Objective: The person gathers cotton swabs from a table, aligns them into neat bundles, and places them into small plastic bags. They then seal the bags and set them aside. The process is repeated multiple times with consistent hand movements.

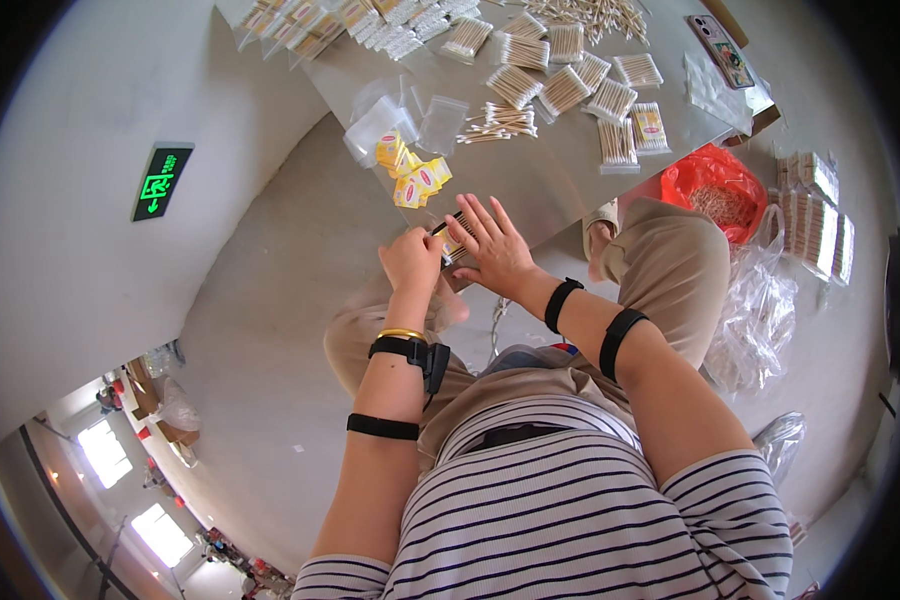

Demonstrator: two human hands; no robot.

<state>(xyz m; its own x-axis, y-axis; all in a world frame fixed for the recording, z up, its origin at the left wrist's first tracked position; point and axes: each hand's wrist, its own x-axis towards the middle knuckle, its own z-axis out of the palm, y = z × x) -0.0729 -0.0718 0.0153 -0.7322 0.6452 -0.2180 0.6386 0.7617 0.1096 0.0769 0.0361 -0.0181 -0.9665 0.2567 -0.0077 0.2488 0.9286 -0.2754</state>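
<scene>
Two hands at near table (pixel 570 190) edge: left hand (pixel 411 262) pinching small clear packet of wooden cotton swabs (pixel 456 238); right hand (pixel 494 250) flat, fingers spread, touching packet. Packet between hands; long axis unclear.

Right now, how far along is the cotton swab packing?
Done: several filled swab packs lie in rows on the table. In hand: the left hand and right hand press a bundle of swabs at the table's near edge. Left: a loose swab pile, empty clear bags and yellow labels remain unused.
</scene>
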